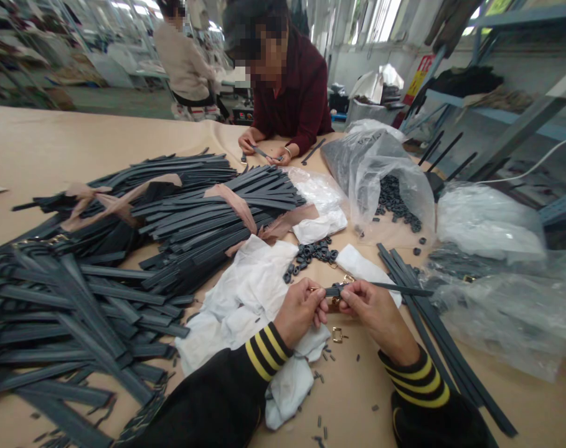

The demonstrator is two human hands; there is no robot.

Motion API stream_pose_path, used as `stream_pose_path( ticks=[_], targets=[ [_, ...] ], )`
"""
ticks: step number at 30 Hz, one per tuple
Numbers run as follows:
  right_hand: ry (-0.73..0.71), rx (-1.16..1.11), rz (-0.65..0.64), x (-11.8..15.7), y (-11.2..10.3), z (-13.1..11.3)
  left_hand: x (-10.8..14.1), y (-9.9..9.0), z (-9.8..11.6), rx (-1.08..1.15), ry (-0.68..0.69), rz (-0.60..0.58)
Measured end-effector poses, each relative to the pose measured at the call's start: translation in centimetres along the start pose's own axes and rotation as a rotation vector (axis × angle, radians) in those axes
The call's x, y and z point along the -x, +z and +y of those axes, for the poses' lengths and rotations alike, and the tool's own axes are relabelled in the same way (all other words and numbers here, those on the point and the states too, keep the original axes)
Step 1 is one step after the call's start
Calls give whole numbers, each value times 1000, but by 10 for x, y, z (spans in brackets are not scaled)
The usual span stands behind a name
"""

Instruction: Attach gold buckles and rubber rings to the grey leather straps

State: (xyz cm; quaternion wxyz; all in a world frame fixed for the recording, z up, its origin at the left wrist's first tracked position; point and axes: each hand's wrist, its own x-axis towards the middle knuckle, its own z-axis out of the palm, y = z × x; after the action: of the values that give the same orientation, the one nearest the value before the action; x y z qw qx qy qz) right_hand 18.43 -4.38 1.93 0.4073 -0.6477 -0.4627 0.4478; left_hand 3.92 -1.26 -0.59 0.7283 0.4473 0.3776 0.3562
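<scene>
A narrow dark grey belt strap is stretched between my two hands, its long end running out to the right. My left hand pinches its short end, where a bit of gold metal shows at the fingertips. My right hand grips the strap close by, thumb and fingers closed around it. A small dark band sits across the strap between the hands, partly hidden by the fingers. Just below lies a loose gold buckle. Beyond my hands is a pile of small dark loops.
Bundles of dark straps tied with cloth and a loose strap heap fill the left. White cloth lies beside my left hand. More straps and plastic bags are at right. A co-worker handles a strap across the table.
</scene>
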Motion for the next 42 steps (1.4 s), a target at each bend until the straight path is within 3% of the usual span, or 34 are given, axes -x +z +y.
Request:
stream_pose_path(
  ticks=[10, 15, 22, 27, 30, 36, 39, 42],
  targets=[
    [-79, -85, -31, 3, 7, 3, 4, 2, 0, -223, 115, 66],
    [-81, -210, -9, 1, 14, 5, 5, 3, 1, -145, 126, 51],
    [-175, -79, 87, 4, 23, -1, 6, 3, 2, -99, 125, 7],
    [-39, -222, -100, 3, 16, -1, 5, 0, -4, -215, 160, 87],
    [-38, -231, -140, 3, 16, 2, 5, 0, -7, -292, 187, 95],
    [-140, -75, -32, 2, 20, 4, 6, 0, -6, -286, 171, 20],
    [-270, 146, -8, 4, 15, 2, 5, 0, -3, -214, 120, -84],
    [-475, 311, -30, 6, 5, -4, 4, -1, 0, -138, 62, -112]
  ],
)
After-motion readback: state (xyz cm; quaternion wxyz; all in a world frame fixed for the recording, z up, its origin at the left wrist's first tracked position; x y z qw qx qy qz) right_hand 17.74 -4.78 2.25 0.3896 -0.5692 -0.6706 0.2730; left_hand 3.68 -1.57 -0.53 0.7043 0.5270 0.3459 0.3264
